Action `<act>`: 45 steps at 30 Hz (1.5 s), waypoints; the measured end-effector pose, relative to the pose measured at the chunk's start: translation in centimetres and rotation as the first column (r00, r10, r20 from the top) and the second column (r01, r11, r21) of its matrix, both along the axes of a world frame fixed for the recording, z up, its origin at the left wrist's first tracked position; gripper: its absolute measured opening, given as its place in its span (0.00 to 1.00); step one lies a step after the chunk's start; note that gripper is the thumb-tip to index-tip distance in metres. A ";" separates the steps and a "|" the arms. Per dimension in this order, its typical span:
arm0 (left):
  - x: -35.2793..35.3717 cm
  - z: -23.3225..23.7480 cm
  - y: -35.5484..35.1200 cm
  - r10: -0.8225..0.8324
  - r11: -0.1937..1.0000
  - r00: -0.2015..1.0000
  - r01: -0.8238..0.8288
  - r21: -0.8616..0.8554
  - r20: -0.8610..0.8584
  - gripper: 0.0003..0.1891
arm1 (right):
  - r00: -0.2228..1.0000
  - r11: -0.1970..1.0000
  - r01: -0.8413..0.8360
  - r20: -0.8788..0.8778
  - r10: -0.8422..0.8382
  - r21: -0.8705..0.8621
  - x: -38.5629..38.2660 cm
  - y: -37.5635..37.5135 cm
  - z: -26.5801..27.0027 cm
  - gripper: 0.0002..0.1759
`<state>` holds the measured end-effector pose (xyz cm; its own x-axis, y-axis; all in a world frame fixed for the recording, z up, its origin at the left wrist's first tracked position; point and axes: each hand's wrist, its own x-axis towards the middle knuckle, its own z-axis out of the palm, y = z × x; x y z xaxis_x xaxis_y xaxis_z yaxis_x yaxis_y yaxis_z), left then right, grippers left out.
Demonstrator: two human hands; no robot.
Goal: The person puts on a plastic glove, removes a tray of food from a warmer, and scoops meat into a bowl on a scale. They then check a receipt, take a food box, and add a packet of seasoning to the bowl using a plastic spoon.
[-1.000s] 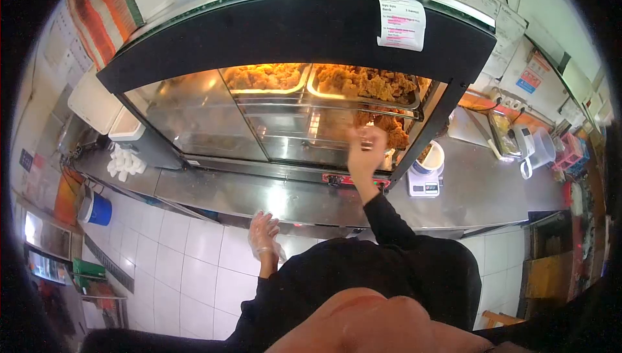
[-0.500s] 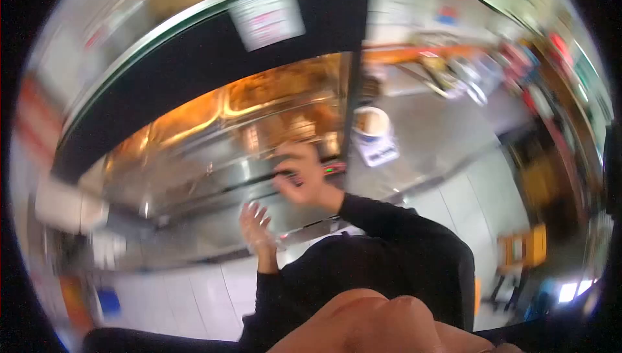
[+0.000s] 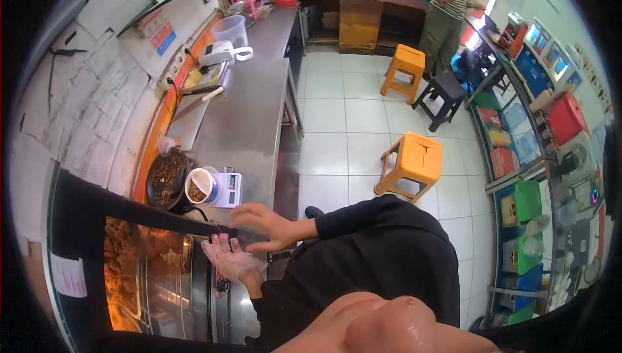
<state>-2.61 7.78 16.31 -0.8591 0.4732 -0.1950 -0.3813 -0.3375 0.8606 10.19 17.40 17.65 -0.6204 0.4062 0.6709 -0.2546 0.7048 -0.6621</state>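
My left hand (image 3: 233, 262), in a thin clear plastic glove, is open with its fingers stretched out, beside the front edge of a lit food warmer (image 3: 71, 217). Just past it, my right hand (image 3: 269, 227) is bare and open, thumb apart from the fingers. The two hands are close together; whether they touch is hard to tell. Neither holds anything. Behind the warmer's glass lies brown, fried-looking food (image 3: 121, 256). Near my right hand, a white digital scale (image 3: 229, 190) stands on the counter, with a white tub (image 3: 199, 183) of brown crumbly food next to it.
A black pan (image 3: 166, 179) with brown bits sits behind the tub. Along the steel counter (image 3: 249, 103) lie a cutting board (image 3: 188, 123) and a knife (image 3: 210, 95). Orange stools (image 3: 414, 159) and a black stool (image 3: 442, 97) stand on the floor. Another person (image 3: 447, 16) stands at the back.
My view has swung to the right, from facing the warmer to looking along the counter and room. My hands have come closer together, and my right hand's curled fingers have straightened.
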 end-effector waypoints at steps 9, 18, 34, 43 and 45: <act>-1.9 -5.2 3.7 -0.106 0.992 0.911 0.071 -0.101 -0.398 0.27 | 0.979 0.991 -0.132 0.161 0.127 0.021 0.0 0.1 -0.6 0.53; 1.8 -4.9 0.1 -0.691 0.707 0.317 0.110 -0.699 -0.650 0.21 | 0.989 0.965 -0.112 0.066 0.131 -0.235 -4.4 5.8 0.3 0.13; 3.3 -5.1 -24.0 0.122 0.780 0.976 -0.207 -0.590 -0.182 0.23 | 0.944 0.947 0.315 -0.080 -0.319 -0.059 -29.5 16.2 -2.0 0.06; 4.0 -0.2 -23.6 0.283 0.711 0.901 -0.427 -0.558 -0.328 0.22 | 0.719 0.884 -0.327 0.695 0.002 0.335 -36.4 14.8 -8.2 0.20; 2.9 1.8 -23.0 0.278 0.743 0.856 -0.479 -0.467 -0.436 0.20 | 0.953 0.950 -0.289 0.127 0.275 0.117 -31.9 15.0 -6.1 0.16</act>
<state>0.32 -15.18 18.06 -1.0000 -0.0061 0.0034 0.0023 0.1663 0.9861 -21.70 32.42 11.54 -0.7682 0.1158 0.6297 -0.3882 0.6979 -0.6018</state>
